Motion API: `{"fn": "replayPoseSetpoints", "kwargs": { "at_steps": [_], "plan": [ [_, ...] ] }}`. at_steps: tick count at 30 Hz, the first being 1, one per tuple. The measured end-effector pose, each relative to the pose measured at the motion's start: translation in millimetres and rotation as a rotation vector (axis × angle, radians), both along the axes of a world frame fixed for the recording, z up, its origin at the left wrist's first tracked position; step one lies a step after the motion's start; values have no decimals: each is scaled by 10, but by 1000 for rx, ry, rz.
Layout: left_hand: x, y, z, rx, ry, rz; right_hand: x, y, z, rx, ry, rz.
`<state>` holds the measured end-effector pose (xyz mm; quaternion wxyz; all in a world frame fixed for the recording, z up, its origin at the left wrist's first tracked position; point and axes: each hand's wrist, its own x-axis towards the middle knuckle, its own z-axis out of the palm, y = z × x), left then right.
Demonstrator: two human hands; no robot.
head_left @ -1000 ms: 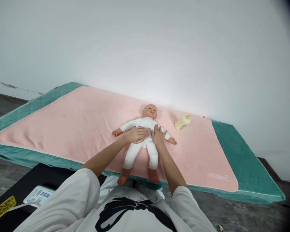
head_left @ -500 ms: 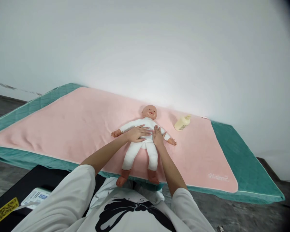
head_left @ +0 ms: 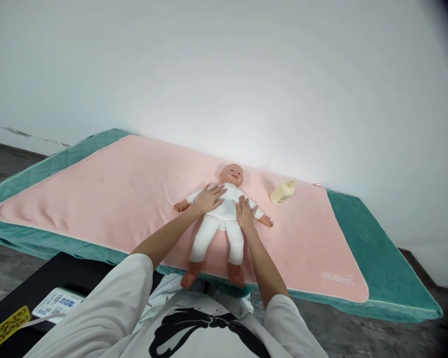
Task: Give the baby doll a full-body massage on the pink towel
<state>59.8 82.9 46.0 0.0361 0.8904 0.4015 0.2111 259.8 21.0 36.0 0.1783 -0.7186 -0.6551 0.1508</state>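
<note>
A baby doll (head_left: 227, 201) with a white cloth body lies on its back, head away from me, arms spread and feet near the front edge. My left hand (head_left: 209, 200) rests flat on the left side of its chest, fingers stretched out. On the right side of the torso lies my right hand (head_left: 245, 212), also flat, its fingers pointing up toward the head. Neither hand grips anything. A strip of the white chest shows between them. Under the doll is a pink mat (head_left: 302, 248).
A cream pump bottle (head_left: 282, 192) lies tilted on the mat, right of the doll. The mat covers a green padded bed (head_left: 377, 248) against a white wall (head_left: 224, 74). At lower left, a white labelled item (head_left: 57, 304) and a yellow code tag (head_left: 7, 328) are near a black surface.
My left hand has slid left and slightly up, from the middle of the doll's chest to its side. The right hand stays almost in place. The view has shifted slightly.
</note>
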Motion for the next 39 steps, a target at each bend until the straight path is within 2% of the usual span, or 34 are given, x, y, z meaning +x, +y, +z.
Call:
{"fn": "replayPoseSetpoints", "kwargs": {
  "at_steps": [10,15,17,21,23,26,32,35,39],
  "plan": [
    [-8,16,-88,38,-58,172,-1,-25,36,0,0,8],
    [-7,14,-105,26,-59,187,-3,-104,83,43,9,37],
    [-7,15,-108,24,-60,189,-11,-154,132,90,32,132],
    [-8,11,-110,17,-64,194,-52,-254,249,164,105,448],
    [-9,6,-109,13,-66,194,-81,-294,305,170,137,578],
    [-10,-1,-108,8,-70,193,-120,-334,373,121,162,690],
    [-15,8,-129,-4,-87,195,-144,-346,425,-7,173,733],
    [-33,11,-158,-13,-104,200,-139,-339,424,-39,156,674],
    [-47,-4,-187,-22,-136,210,-124,-316,399,4,163,648]
  ]
}}
